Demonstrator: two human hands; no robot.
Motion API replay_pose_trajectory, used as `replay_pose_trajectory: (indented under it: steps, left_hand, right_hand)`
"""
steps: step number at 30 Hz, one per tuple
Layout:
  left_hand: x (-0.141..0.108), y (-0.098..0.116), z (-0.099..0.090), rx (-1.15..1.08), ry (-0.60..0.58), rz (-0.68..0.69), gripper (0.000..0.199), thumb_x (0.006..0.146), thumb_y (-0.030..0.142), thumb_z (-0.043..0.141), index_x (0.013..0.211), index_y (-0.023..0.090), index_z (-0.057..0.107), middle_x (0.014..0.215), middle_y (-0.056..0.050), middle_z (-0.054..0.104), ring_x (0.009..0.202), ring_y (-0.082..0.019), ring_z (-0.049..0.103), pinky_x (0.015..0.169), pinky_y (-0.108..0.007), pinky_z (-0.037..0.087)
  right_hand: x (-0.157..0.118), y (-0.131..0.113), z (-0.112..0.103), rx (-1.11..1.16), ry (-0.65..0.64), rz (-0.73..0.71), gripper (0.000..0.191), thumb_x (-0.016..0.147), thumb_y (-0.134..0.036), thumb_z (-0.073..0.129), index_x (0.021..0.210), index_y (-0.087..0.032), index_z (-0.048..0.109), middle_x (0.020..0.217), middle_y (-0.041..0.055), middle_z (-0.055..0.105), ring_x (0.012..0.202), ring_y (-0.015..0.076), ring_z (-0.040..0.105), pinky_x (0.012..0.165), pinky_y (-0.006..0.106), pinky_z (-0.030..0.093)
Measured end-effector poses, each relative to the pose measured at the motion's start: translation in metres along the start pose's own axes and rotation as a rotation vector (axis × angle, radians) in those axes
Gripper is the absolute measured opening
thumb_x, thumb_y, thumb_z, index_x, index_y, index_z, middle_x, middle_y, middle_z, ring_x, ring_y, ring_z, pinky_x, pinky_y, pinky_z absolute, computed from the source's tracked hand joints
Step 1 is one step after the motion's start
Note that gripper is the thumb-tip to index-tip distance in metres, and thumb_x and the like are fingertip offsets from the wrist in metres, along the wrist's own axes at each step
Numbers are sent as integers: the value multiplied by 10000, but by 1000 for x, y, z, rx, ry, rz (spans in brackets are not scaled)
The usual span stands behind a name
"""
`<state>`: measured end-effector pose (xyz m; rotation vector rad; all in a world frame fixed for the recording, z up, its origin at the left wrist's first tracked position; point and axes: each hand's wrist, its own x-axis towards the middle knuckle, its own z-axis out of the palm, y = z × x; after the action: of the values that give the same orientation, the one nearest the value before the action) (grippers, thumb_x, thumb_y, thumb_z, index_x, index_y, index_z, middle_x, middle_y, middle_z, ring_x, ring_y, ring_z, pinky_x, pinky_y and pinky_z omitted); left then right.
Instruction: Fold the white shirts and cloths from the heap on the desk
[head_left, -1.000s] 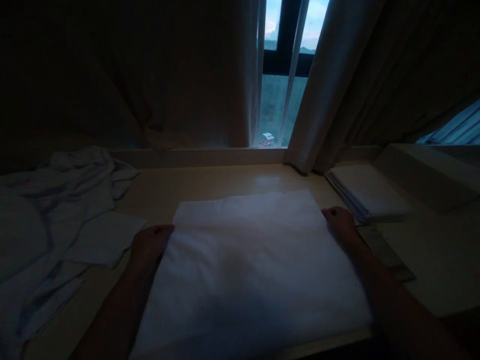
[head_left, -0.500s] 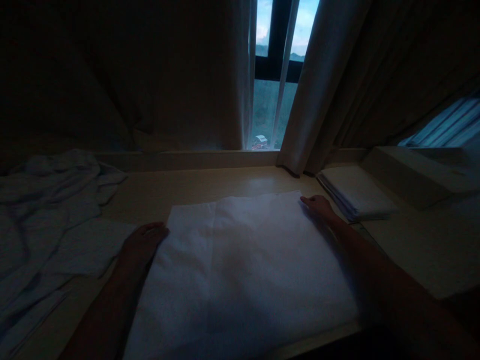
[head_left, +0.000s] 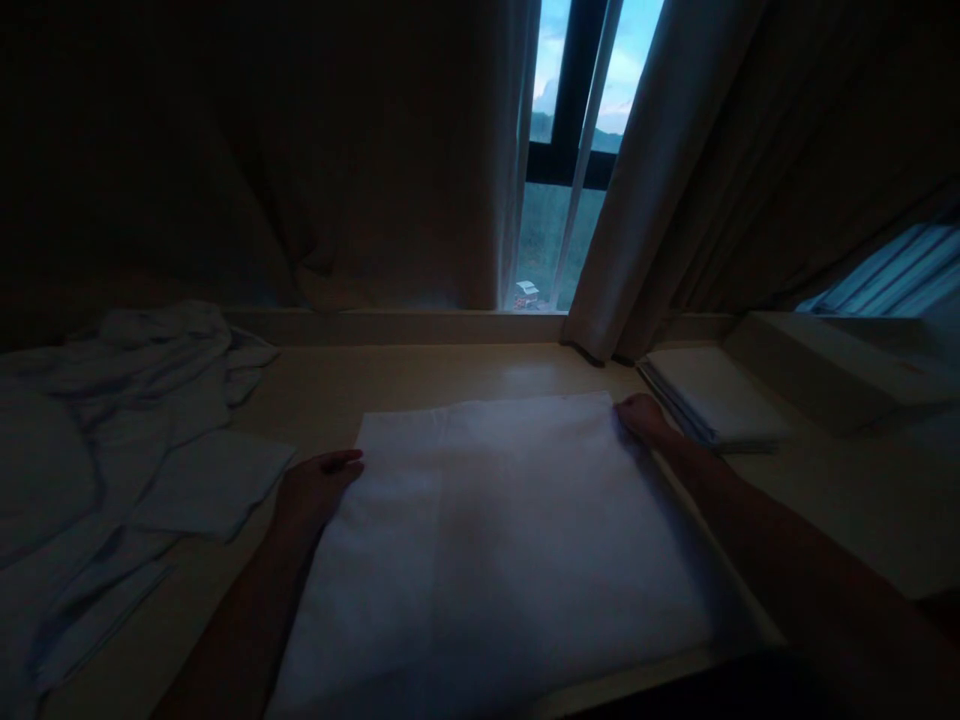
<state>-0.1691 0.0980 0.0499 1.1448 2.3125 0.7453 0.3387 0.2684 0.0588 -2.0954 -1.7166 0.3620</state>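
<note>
"Cloth [head_left: 525, 540], white and mostly flat: lay where, exactly?"

"Lay spread across the middle of the counter [head_left: 337, 380], down close to the front edge, showing shallow creases."

"And held how?"

"Pinched from both sides: left grip [head_left: 311, 487] with thumb and fingertips together at the left edge, a little short of the far corner; right grip [head_left: 645, 418] closed on the right edge, just beside the far right corner."

"Looked heavy?"

"Looked light, soft and limp, hardly fragile. Seemed likely to wrinkle or sag if pulled by one corner; better taken by opposite edges near the corners, with even tension. Could not judge slipperiness in such dim light."

"Saw anything farther out?"

"Saw crumpled pale fabric [head_left: 180, 390] well to the left; a folded stack [head_left: 712, 395] near the right grip, next to a box-like block [head_left: 832, 370]; behind, a curtain [head_left: 637, 220] hanging beside a window [head_left: 551, 240]."

"Read any brand or label?"

"Found none; could make out no writing anywhere."
</note>
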Motion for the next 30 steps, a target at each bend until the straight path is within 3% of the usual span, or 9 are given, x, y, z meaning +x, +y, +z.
replay_pose_trajectory:
  steps: [2,5,8,10,12,14,16,22,30]
  left_hand:
    - [-6,7,-2,71,79,68,455,753,429,587,1131,182,643,1128,-94,674,1026,-240,628,888,-349,487]
    - [-35,29,6,212,220,371,505,828,464,492,1219,156,578,1303,-120,566,1215,-254,512,1042,-374,388]
    - [-89,56,42,289,90,656,582,870,505,417,1330,156,489,1416,-127,471,1324,-255,405,1119,-402,298]
    - [-127,68,75,379,-46,789,618,844,563,448,1401,297,414,1529,-80,325,1403,-319,273,1112,-533,258]
    - [-157,71,104,430,-126,884,640,851,585,422,1446,375,315,1569,-54,228,1433,-345,181,1104,-614,195]
    - [-172,69,122,457,-133,905,652,864,591,382,1469,382,251,1576,-54,197,1442,-346,143,1102,-643,150]
    - [-175,65,128,475,-115,897,659,863,604,368,1471,383,241,1575,-55,198,1443,-348,132,1104,-649,124]
    - [-160,60,120,512,-66,797,674,848,639,359,1466,393,250,1575,-32,200,1442,-364,118,1111,-638,99]
    - [-127,55,111,589,0,624,712,849,662,293,1481,340,240,1582,-56,182,1446,-366,73,1115,-617,42]
  right_hand:
    - [-26,-7,-4,-34,62,-121,386,841,-301,562,1150,-75,612,1125,196,642,1075,279,584,910,372,430]
    - [-92,-22,0,-96,92,-491,478,924,-345,449,1336,-103,481,1346,177,520,1246,273,467,1054,423,331]
    - [-168,-41,16,-145,-48,-662,551,954,-445,384,1443,-189,366,1488,109,374,1383,292,292,1123,505,213]
    - [-206,-53,29,-159,-139,-718,599,943,-517,386,1474,-251,310,1536,68,287,1422,313,190,1128,555,163]
    - [-226,-59,38,-159,-198,-767,631,938,-547,379,1491,-267,264,1559,52,221,1438,317,116,1130,574,124]
    - [-230,-58,42,-164,-231,-772,637,936,-568,368,1494,-283,252,1567,44,189,1442,316,86,1128,582,107]
    - [-220,-51,40,-182,-242,-719,628,933,-593,350,1485,-303,271,1568,43,188,1442,316,92,1123,584,108]
    - [-178,-20,30,-238,-170,-538,620,948,-601,277,1468,-266,325,1554,79,237,1440,308,111,1128,564,71]
    - [-159,1,33,-255,-114,-397,668,936,-638,228,1485,-260,287,1568,82,192,1437,355,50,1101,616,60]
